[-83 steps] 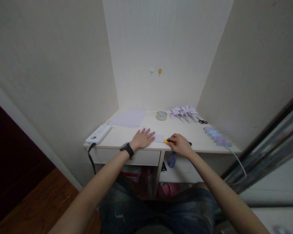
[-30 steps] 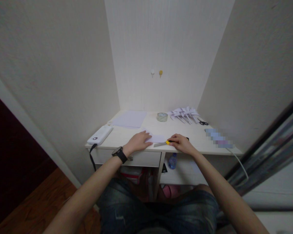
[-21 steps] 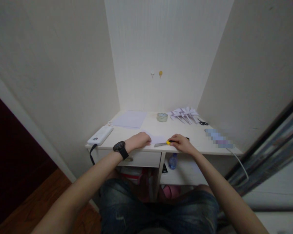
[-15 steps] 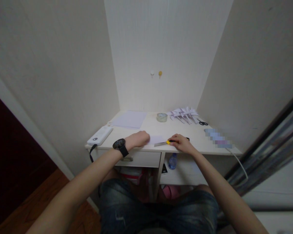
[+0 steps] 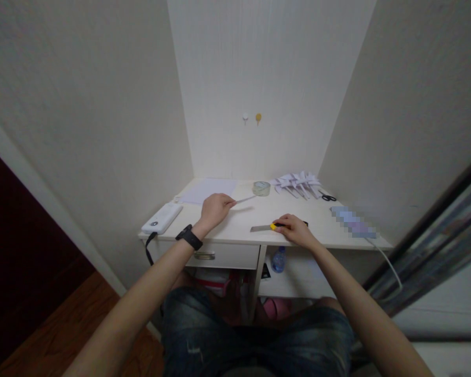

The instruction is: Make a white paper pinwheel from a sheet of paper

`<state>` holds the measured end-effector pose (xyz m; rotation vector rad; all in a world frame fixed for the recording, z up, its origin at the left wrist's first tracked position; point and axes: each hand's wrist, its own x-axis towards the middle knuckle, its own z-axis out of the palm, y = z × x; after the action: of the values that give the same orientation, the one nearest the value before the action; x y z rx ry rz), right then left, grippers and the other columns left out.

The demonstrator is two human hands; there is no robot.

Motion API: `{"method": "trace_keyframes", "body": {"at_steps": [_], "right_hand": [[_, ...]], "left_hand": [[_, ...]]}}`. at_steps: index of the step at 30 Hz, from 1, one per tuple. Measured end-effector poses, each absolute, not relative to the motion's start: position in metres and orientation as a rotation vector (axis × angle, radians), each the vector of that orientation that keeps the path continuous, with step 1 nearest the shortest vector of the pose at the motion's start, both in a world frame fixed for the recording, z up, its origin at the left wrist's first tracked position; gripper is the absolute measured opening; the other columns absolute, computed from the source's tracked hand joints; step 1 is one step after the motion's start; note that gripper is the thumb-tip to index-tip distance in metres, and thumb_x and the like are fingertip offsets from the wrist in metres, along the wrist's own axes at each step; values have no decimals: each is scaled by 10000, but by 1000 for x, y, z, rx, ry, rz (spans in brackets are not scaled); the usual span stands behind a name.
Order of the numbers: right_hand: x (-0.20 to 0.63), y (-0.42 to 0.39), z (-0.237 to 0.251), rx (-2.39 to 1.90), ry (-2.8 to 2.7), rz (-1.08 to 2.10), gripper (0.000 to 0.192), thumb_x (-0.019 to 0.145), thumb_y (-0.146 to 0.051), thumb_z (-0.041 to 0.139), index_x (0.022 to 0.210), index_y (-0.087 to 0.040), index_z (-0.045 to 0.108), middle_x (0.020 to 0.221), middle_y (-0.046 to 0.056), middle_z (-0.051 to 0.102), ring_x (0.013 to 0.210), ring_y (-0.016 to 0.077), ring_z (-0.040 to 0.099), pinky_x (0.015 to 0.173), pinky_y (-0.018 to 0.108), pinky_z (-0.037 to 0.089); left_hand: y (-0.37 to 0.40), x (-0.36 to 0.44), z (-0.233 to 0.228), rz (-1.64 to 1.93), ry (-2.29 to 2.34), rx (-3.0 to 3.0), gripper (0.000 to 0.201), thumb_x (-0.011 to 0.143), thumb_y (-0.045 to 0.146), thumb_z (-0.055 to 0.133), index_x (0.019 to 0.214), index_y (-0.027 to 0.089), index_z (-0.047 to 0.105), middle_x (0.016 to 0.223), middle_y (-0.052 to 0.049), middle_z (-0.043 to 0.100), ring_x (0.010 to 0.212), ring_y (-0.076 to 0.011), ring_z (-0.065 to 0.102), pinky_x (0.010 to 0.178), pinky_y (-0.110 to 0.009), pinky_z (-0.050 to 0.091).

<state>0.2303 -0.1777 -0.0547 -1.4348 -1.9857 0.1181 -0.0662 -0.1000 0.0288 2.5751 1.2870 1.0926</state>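
My left hand (image 5: 213, 207), with a black watch on its wrist, pinches a small white slip of paper (image 5: 244, 199) and holds it just above the white desk (image 5: 251, 214). My right hand (image 5: 293, 229) rests near the desk's front edge, gripping a utility knife (image 5: 266, 227) with a yellow slider. The knife's long blade lies flat on the desk and points left.
A sheet of white paper (image 5: 208, 190) lies at the back left, a tape roll (image 5: 261, 188) behind my left hand. Several folded paper pieces (image 5: 297, 183) and small scissors (image 5: 328, 197) sit at the back right. A white power bank (image 5: 160, 218) lies at the left edge.
My left hand was pressing the paper flat on the desk; it has now picked up the slip and carried it back and upward. My right hand has stayed put with the knife.
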Motion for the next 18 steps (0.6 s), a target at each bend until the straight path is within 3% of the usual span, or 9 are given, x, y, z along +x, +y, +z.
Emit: {"method": "trace_keyframes", "body": {"at_steps": [3, 7, 10, 13, 18], "right_hand": [[229, -177, -56, -1491, -1941, 102, 248, 870, -269, 618, 1069, -231, 761, 1054, 77, 694, 947, 210, 651, 858, 316, 487], [226, -176, -56, -1655, -1842, -21, 271, 898, -297, 590, 1103, -223, 751, 1101, 94, 678, 961, 224, 651, 849, 319, 474], [223, -174, -55, -1763, -1751, -102, 281, 914, -297, 564, 1109, -214, 748, 1092, 104, 673, 944, 223, 643, 823, 313, 465], [221, -170, -53, -1798, -1722, -164, 285, 924, -312, 555, 1102, -205, 750, 1050, 112, 674, 916, 219, 635, 798, 306, 455], [214, -165, -50, -1791, -1757, -216, 280, 925, -349, 558, 1075, -224, 758, 1027, 109, 686, 885, 216, 631, 749, 296, 447]], "left_hand": [[-94, -68, 26, 1466, 1200, 1862, 233, 821, 354, 687, 909, 154, 768, 951, -98, 750, 863, -215, 662, 788, -339, 520], [-99, -66, 15, 1450, 986, 1156, 289, 727, 320, 789, 911, 116, 699, 847, -64, 703, 656, -116, 593, 587, -241, 515], [-106, -59, 3, 1367, 903, 965, 248, 708, 207, 819, 807, 131, 605, 718, 1, 629, 560, -62, 529, 621, -251, 570], [-113, -48, -9, 1286, 900, 885, 215, 806, 109, 728, 777, 148, 519, 663, 30, 577, 552, -53, 543, 693, -285, 611], [-128, -32, -19, 1205, 926, 887, 210, 824, 33, 680, 739, 131, 515, 628, 21, 556, 566, -74, 595, 751, -304, 618]]}}
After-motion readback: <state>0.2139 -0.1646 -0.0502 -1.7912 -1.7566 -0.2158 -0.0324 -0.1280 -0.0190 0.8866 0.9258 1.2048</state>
